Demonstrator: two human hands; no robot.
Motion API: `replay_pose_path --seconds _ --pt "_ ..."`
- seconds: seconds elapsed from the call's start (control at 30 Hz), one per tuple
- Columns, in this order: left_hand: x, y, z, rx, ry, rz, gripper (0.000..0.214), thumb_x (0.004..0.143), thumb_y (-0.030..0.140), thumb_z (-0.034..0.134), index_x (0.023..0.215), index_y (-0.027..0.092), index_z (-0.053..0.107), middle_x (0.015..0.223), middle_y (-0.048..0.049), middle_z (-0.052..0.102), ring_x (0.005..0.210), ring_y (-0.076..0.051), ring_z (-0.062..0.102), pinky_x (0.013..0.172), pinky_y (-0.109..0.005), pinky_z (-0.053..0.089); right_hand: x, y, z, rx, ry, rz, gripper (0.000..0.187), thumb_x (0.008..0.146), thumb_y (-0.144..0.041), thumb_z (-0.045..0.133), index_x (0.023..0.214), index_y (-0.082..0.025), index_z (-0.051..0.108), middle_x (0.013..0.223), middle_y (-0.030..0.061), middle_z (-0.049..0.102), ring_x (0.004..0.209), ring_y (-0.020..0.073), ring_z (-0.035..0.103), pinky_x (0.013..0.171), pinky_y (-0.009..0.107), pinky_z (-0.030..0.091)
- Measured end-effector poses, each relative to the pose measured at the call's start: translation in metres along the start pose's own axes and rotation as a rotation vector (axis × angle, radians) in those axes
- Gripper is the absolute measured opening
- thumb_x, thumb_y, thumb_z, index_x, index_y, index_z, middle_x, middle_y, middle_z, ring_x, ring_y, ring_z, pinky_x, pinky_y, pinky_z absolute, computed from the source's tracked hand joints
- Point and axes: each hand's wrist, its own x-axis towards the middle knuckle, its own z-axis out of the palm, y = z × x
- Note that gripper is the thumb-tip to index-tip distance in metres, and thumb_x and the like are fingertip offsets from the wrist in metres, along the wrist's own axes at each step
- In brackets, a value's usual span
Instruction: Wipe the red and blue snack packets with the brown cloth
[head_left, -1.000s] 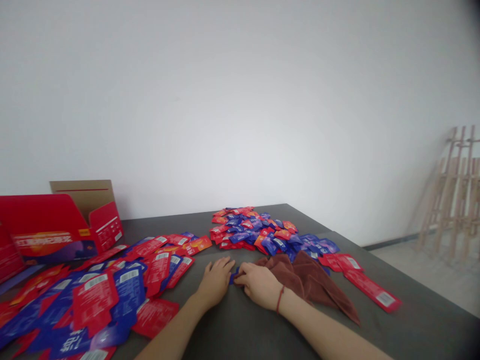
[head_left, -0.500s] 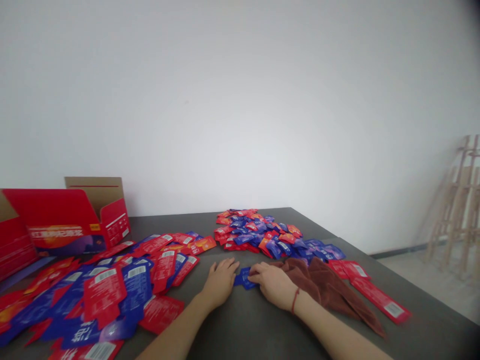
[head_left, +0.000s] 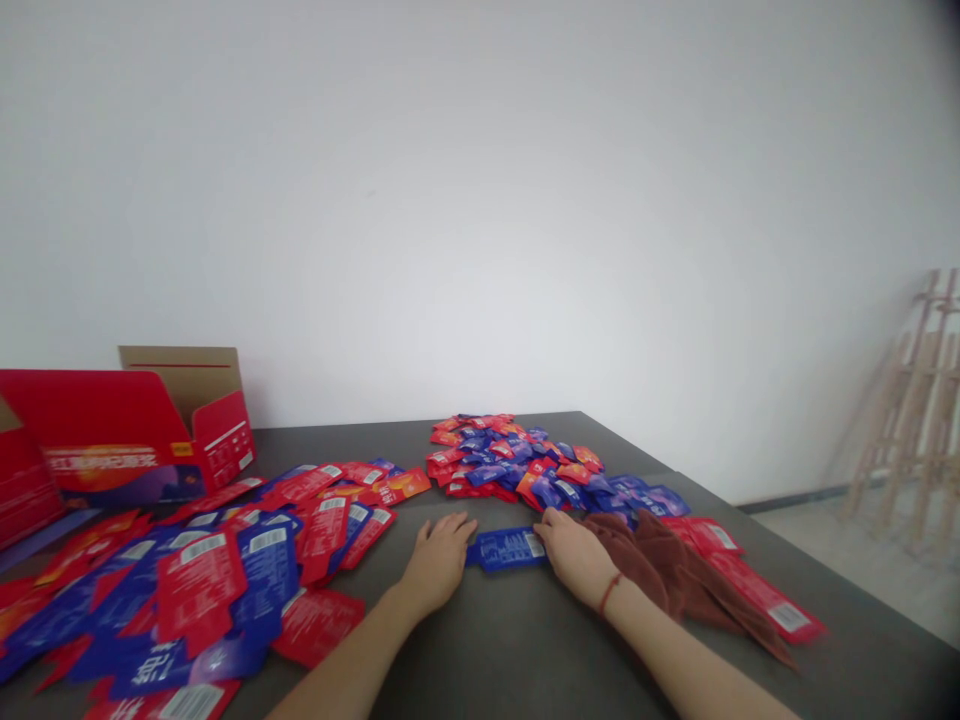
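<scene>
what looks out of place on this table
The crumpled brown towel stands out: it is the only cloth among the flat red and blue packets, lying just beyond the right hand and partly over some packets. No packet looks torn from here.

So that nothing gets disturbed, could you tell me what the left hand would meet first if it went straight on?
The left hand would probably pass beyond the blue packet and first reach the pile of red and blue packets, though depth is hard to judge.
</scene>
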Motion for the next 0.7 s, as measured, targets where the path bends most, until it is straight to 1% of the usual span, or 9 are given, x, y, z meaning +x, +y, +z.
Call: replay_pose_path --seconds 0.1,0.23,0.4,0.47,0.63,0.7 --pt "0.0 -0.001 0.001 -0.009 0.005 0.0 0.052 0.089 0.014 0.032 0.138 0.026 0.045 0.146 -0.0055 0.042 0.134 -0.022 0.035 0.107 -0.053 0.025 -0.001 -0.006 0.0 -0.026 0.002 -0.002 0.032 0.089 -0.006 0.038 0.099 -0.016 0.067 0.102 0.0103 0.061 0.096 0.0209 0.057 0.084 0.029 0.041" --pt "-0.001 0.001 -0.001 -0.021 0.015 -0.004 0.049 0.091 0.015 0.032 0.137 0.025 0.046 0.145 -0.0066 0.043 0.134 -0.023 0.036 0.108 -0.054 0.024 -0.002 -0.017 -0.002 -0.063 0.003 -0.009 0.03 0.087 -0.004 0.039 0.097 -0.014 0.065 0.102 0.0106 0.061 0.098 0.0216 0.056 0.084 0.03 0.041" --pt "-0.005 0.007 -0.006 -0.029 0.017 0.018 0.041 0.097 0.031 0.033 0.135 0.023 0.048 0.145 -0.0091 0.042 0.135 -0.025 0.033 0.109 -0.051 0.024 -0.002 -0.039 0.002 -0.095 0.001 -0.066 0.026 0.089 -0.006 0.041 0.097 -0.015 0.064 0.102 0.0094 0.06 0.096 0.0213 0.055 0.083 0.03 0.041" --pt "-0.006 0.009 -0.008 -0.028 0.008 0.042 0.041 0.097 0.032 0.035 0.136 0.022 0.047 0.146 -0.0095 0.041 0.136 -0.024 0.032 0.11 -0.05 0.023 -0.001 -0.041 0.002 -0.098 0.008 -0.066 0.026 0.089 -0.006 0.041 0.097 -0.016 0.063 0.103 0.009 0.059 0.097 0.021 0.054 0.083 0.029 0.041" --pt "-0.007 0.013 -0.009 -0.025 -0.01 0.074 0.042 0.097 0.029 0.038 0.137 0.022 0.046 0.147 -0.0088 0.04 0.136 -0.024 0.032 0.11 -0.05 0.023 0.001 -0.037 -0.006 -0.092 0.046 0.015 0.027 0.089 -0.004 0.039 0.097 -0.013 0.063 0.101 0.0106 0.06 0.094 0.0212 0.055 0.082 0.03 0.042" --pt "-0.006 0.013 -0.008 -0.031 -0.01 0.065 0.042 0.096 0.028 0.038 0.137 0.022 0.046 0.147 -0.0088 0.04 0.136 -0.024 0.032 0.109 -0.05 0.024 0.0 -0.043 -0.007 -0.078 0.057 -0.025 0.026 0.089 -0.005 0.04 0.098 -0.015 0.062 0.102 0.0087 0.06 0.095 0.0202 0.055 0.084 0.029 0.041"
